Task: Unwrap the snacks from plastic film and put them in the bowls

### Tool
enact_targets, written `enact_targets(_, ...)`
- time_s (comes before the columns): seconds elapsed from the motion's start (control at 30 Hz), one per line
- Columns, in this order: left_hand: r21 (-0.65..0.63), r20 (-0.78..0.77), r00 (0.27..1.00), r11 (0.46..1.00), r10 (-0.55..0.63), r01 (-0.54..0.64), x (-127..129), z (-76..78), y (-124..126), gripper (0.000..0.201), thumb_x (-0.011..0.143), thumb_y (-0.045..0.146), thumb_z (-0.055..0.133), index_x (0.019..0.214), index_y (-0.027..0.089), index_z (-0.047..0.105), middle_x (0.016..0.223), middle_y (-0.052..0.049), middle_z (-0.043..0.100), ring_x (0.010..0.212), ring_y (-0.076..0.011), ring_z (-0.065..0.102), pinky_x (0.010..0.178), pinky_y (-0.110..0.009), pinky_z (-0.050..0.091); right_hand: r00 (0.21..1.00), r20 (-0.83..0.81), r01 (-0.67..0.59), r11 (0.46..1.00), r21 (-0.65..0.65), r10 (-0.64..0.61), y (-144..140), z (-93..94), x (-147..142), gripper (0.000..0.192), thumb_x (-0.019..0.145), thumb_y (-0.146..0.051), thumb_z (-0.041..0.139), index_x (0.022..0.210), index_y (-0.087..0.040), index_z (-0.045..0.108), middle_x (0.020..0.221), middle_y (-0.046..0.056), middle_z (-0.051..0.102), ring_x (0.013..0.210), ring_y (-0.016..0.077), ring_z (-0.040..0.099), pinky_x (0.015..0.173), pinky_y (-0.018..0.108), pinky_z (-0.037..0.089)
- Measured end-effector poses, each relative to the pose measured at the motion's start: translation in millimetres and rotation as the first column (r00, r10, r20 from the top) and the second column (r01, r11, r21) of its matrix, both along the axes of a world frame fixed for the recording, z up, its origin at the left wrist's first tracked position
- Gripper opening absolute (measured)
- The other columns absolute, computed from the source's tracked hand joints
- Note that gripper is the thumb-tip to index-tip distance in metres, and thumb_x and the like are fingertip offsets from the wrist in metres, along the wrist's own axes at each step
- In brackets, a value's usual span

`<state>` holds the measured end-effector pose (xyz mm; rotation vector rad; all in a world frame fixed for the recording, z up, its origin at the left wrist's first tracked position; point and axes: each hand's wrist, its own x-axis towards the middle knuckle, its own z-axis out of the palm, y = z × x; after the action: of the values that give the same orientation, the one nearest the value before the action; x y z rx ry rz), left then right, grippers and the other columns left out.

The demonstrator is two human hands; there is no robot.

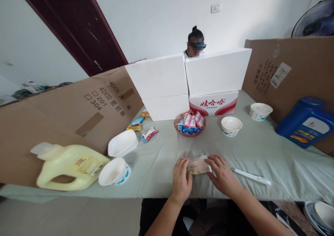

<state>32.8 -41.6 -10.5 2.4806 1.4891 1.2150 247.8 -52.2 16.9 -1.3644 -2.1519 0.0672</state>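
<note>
A small clear plastic packet (197, 165) with pale contents lies near the front edge of the table (261, 152), which is covered with a grey-green cloth. My left hand (181, 180) grips the packet's left end. On its right end rests my right hand (221, 173), fingers curled over it. A white pen-like tool (251, 176) lies just right of my right hand. Straight beyond the packet stands a reddish bowl (190, 124) full of small wrapped snacks.
Several white bowls (231, 125) (260, 111) (115, 171) (122, 143) sit about. A yellow jug (68, 166) lies at left, a blue jug (305, 122) at right. Loose snack packets (149, 134) lie left of centre. White boxes (188, 83) and cardboard walls (78, 114) ring the table; a person sits behind.
</note>
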Motion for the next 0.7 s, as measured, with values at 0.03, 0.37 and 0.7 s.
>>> enact_targets(0.03, -0.013, -0.073, 0.997, 1.000, -0.007, 0.006, 0, -1.7, 2, 0.042, 0.092, 0.018, 0.043, 0.134, 0.018, 0.040, 0.129, -0.015, 0.054, 0.125, -0.0277, 0.047, 0.101, -0.052, 0.041, 0.999, 0.018, -0.029, 1.000, -0.004, 0.029, 3, 2.0, -11, 0.040, 0.087, -0.019, 0.053, 0.126, -0.021, 0.052, 0.125, 0.012, 0.057, 0.120, 0.0284, 0.046, 0.096, 0.046, 0.041)
enact_targets(0.37, -0.081, -0.138, 0.987, 0.992, 0.081, -0.093, -10, -0.5, 7, 0.020, 0.082, 0.017, 0.059, 0.100, 0.023, 0.067, 0.102, -0.007, 0.060, 0.094, -0.0223, 0.059, 0.087, -0.043, 0.046, 1.000, 0.004, 0.024, 0.994, -0.107, -0.023, 14, -9.3, 13, 0.027, 0.087, -0.008, 0.042, 0.092, -0.020, 0.065, 0.094, 0.007, 0.062, 0.091, 0.0215, 0.053, 0.081, 0.035, 0.042)
enact_targets(0.7, 0.001, -0.100, 0.993, 0.998, -0.065, 0.065, 6, 24.3, -7, 0.019, 0.086, 0.009, 0.046, 0.081, 0.021, 0.060, 0.088, -0.003, 0.066, 0.089, -0.0183, 0.061, 0.098, -0.046, 0.038, 0.933, -0.222, 0.281, 0.959, -0.046, -0.284, -16, -19.8, 73, 0.021, 0.082, -0.012, 0.038, 0.078, -0.022, 0.056, 0.086, 0.007, 0.062, 0.086, 0.0224, 0.056, 0.079, 0.040, 0.046)
